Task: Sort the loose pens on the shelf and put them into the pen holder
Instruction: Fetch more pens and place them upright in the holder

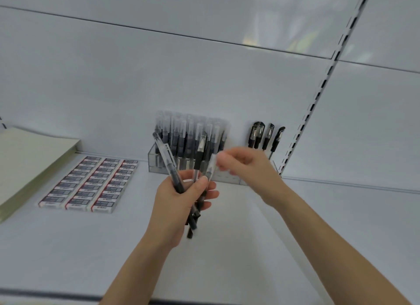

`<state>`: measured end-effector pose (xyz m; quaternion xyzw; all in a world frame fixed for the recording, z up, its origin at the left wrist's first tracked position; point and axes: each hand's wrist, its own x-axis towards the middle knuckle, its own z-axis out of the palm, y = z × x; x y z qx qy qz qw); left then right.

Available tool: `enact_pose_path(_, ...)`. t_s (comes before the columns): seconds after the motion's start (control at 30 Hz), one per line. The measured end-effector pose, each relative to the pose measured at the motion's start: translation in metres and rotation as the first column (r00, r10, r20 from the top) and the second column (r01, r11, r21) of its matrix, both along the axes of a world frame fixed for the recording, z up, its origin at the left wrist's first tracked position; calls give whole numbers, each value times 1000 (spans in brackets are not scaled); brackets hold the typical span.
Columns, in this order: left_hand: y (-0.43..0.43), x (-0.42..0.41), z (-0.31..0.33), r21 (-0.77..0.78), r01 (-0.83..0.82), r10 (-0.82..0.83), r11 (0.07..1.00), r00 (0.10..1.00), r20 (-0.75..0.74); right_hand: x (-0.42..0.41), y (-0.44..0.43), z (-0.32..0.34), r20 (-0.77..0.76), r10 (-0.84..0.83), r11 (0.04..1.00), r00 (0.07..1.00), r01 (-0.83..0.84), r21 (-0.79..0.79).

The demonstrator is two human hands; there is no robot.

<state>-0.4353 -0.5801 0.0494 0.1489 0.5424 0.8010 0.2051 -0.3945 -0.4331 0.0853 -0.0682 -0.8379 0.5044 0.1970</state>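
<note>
Pens point(198, 161) fan from the gripping left hand point(179, 200); motion blur hides whether the right hand point(247, 166) pinches one

The shelf point(250, 248) is open along its front and right side. At the back, the pen holder point(152, 162) is packed on its left; its right end holds only four pens point(264, 135), with gaps between. The left hand point(179, 200) and its bunch of pens point(175, 177) block the holder's middle. Erasers point(91, 182) and a paper stack point(27, 159) fill the left.
</note>
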Motion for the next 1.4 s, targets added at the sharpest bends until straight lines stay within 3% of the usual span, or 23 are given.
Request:
enact_pose_path(0.13, 6, 3, 1, 3, -3, 3, 1000, 1000, 13, 4, 2, 2, -25, 24, 997, 999, -26, -74)
enact_pose_path(0.27, -2, -4, -4, -34, -79, 78, 996, 997, -29, 0, 27, 23, -179, -236, 935, 955, 173, -311)
enact_pose_path(0.4, -11, -8, -8, -81, -136, 132, 987, 990, -49, -16, 40, 35, -326, -385, 919, 863, 327, -221)
enact_pose_path(0.73, -19, -9, -10, -70, -113, 111, 991, 994, -25, -53, 33, 30, -307, -296, 946, 905, 322, 39)
enact_pose_path(0.87, -18, -7, -7, -22, -88, 88, 996, 996, 5, -56, 33, 22, -214, -243, 946, 946, 280, 163)
enact_pose_path(1.03, -16, -7, -7, -20, -46, 46, 999, 999, 1, -54, 32, -3, -9, -238, 955, 971, 236, 177)
enact_pose_path(1.1, -14, -7, -7, -16, -31, 31, 999, 1000, 4, -46, 31, -2, -8, -271, 940, 963, 267, 214)
enact_pose_path(1.17, -11, -5, -6, -13, -3, 4, 1000, 1000, 1, -30, 25, 1, -85, -286, 948, 954, 295, 122)
enact_pose_path(1.27, -1, 0, -6, -24, 58, -58, 998, 998, -15, 0, 12, 7, -109, -186, 974, 976, 169, -149)
enact_pose_path(1.4, 19, 11, -4, -50, 174, -175, 984, 984, -27, 23, 7, 4, -29, -68, 976, 997, 60, -208)
